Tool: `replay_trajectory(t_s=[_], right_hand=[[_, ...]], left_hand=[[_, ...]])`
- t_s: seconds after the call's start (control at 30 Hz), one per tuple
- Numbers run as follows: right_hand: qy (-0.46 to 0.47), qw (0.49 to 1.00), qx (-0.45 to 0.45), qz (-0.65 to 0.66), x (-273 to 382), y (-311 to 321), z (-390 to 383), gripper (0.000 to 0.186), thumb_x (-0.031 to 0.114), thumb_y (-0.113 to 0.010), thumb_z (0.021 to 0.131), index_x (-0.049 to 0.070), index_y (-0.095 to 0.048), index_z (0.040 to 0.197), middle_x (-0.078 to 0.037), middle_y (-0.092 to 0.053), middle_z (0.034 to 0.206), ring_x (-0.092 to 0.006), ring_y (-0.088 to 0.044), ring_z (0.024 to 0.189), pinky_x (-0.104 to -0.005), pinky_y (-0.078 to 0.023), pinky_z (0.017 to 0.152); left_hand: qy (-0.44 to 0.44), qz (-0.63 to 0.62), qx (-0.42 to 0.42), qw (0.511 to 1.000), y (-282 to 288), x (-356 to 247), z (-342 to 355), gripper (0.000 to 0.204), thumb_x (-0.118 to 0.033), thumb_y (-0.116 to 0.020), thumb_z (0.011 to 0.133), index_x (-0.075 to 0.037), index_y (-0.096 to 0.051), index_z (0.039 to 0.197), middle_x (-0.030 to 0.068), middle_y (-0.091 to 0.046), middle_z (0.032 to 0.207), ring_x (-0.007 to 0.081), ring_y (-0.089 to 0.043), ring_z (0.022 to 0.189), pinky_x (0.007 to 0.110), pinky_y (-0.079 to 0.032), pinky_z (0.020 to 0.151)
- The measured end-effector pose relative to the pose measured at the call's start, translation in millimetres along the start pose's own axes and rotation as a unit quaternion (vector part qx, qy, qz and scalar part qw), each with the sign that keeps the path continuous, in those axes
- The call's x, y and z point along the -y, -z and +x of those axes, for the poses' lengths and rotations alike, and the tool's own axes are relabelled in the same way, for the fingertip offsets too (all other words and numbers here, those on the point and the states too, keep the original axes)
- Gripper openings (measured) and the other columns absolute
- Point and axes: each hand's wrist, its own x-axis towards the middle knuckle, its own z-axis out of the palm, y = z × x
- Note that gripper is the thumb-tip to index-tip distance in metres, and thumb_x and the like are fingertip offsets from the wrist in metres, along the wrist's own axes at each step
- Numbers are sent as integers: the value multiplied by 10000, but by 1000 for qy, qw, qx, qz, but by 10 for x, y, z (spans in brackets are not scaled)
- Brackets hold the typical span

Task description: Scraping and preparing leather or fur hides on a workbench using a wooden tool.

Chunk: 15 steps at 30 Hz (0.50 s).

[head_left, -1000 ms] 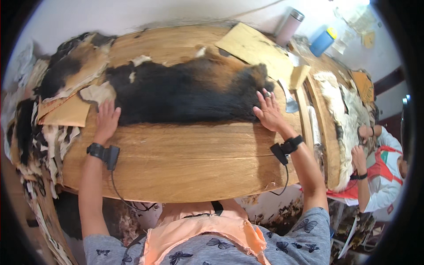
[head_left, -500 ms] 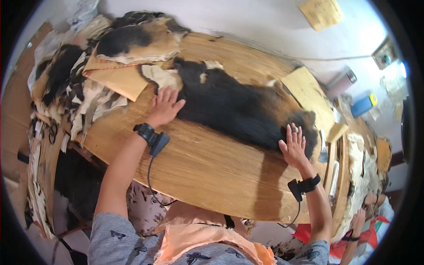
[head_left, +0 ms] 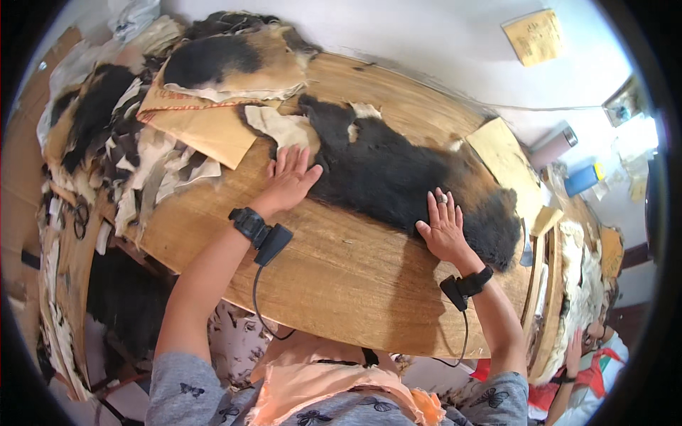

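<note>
A black and brown fur pelt (head_left: 398,167) lies fur side up across the wooden table, a pale bare flap (head_left: 284,128) folded over at its left end. My left hand (head_left: 293,179) rests open, fingers spread, at that end, its fingertips touching the lower edge of the flap and the black fur. Toward the pelt's right part, my right hand (head_left: 445,231) lies flat on the dark fur near its front edge, fingers stretched and a ring on one. Neither hand grips anything. Each wrist wears a black strapped device with a cable.
Fur pelts (head_left: 234,60) and scraps pile up at the back left over brown paper (head_left: 202,135). Scissors (head_left: 81,220) hang at the far left. A pink flask (head_left: 554,145) and a blue bottle (head_left: 584,179) stand at the right. Another person's hand (head_left: 574,351) shows at lower right.
My right hand has slid left along the fur, away from the pelt's right end. My left hand stays by the flap. The whole view has shifted slightly.
</note>
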Motion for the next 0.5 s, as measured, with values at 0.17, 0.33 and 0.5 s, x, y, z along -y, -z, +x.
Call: replay_trajectory(t_s=[0.17, 0.33, 0.5], right_hand=[[-43, 999, -21, -14, 200, 56, 73, 677, 466, -368, 885, 41, -187, 1380, -169, -177, 1433, -377, -101, 1330, -520, -112, 1046], [67, 995, -74, -15, 645, -71, 379, 686, 485, -363, 881, 44, -198, 1379, -165, -175, 1434, -378, -93, 1330, -522, -106, 1046], [14, 999, -22, -42, 803, -45, 467, 682, 496, -355, 882, 45, -220, 1374, -164, -180, 1435, -371, -92, 1332, -514, -91, 1051]], left_hand=[[-40, -55, 18, 997, 45, 109, 29, 822, -674, -105, 839, -78, -110, 1406, 171, -99, 1454, 337, 28, 1342, 510, -2, 1034], [-56, -61, 32, 996, 39, 166, 34, 802, -663, -113, 847, -89, -107, 1407, 176, -107, 1451, 339, 28, 1343, 510, -3, 1037], [-73, -103, 35, 991, 73, 269, 72, 756, -637, -120, 865, -114, -104, 1410, 177, -106, 1449, 344, 15, 1342, 507, -15, 1043]])
